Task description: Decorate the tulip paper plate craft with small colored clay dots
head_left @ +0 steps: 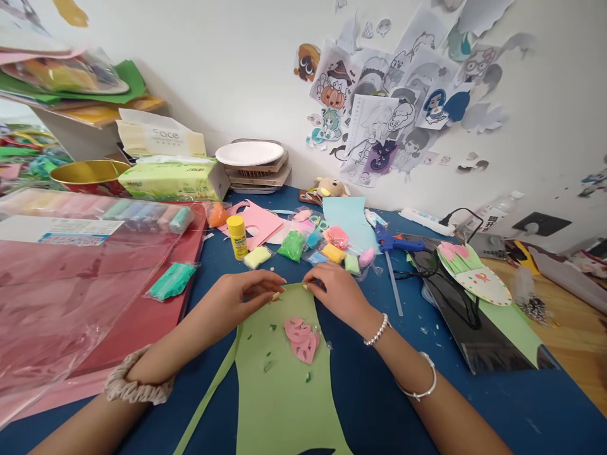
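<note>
Plainly, blue table (pixel 379 398) flanks green paper (pixel 284 404), hands (pixel 339 291) at its far edge.

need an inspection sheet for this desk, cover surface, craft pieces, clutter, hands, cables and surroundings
Surface: blue table, small scraps scattered at the right.
Craft pieces: green paper between the arms, with pink cutouts and small dark green bits on it.
Clutter: glue stick, colorful packets and glue gun beyond the hands.
Left hand: at the green paper's far edge; grip unclear.
Right hand: at that edge's right corner; grip unclear.
Cables: black cord looped over a black sheet; another plugged into the power strip.
Surroundings: white wall with drawings; tissue pack against it, at the left.
</note>
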### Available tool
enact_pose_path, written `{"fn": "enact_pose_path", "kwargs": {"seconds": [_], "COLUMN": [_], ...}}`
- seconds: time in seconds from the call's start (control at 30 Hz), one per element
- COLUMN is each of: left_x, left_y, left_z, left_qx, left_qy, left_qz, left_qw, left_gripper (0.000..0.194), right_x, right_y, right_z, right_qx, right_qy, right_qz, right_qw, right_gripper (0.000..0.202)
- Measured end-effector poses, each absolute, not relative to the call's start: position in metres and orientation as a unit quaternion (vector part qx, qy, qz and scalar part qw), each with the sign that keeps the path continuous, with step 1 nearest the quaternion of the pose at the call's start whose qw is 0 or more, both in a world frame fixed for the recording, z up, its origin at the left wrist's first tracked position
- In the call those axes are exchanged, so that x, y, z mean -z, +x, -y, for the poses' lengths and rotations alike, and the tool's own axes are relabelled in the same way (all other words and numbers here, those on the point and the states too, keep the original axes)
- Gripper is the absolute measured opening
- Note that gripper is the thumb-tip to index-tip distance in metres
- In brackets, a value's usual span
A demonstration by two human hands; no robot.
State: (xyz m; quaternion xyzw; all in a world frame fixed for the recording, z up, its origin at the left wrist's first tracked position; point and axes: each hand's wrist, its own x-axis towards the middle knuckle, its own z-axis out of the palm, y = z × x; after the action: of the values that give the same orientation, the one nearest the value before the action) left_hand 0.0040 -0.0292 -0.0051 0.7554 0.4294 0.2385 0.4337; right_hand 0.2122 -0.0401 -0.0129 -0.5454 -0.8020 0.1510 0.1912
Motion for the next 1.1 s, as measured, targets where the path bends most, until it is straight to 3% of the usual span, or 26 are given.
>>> {"fn": "enact_pose_path", "kwargs": {"seconds": [0.4,0.8,0.93,1.1], "left_x": [0.010,0.005,0.010,0.020], "left_y": [0.011,0.011,0.005,-0.001], "left_z": [0.035,0.035,0.031,0.026], "left_qx": [-0.201,-0.220,-0.264,-0.209], "left_qy": [0.832,0.834,0.846,0.868], "left_qz": [-0.395,-0.387,-0.403,-0.421], "left_qw": [0.334,0.326,0.228,0.158], "left_gripper": [0.019,0.023,0.028,0.042], "right_x": [0.013,0.012,0.013,0.011], "right_y": [0.212,0.215,0.215,0.216], "right_z": [0.041,0.041,0.041,0.041], "right_qx": [-0.156,-0.160,-0.159,-0.159], "right_qy": [-0.541,-0.546,-0.544,-0.541], "right_qz": [0.802,0.796,0.797,0.796], "right_qw": [0.199,0.206,0.209,0.218], "right_gripper": [0.012,0.012,0.013,0.012]}}
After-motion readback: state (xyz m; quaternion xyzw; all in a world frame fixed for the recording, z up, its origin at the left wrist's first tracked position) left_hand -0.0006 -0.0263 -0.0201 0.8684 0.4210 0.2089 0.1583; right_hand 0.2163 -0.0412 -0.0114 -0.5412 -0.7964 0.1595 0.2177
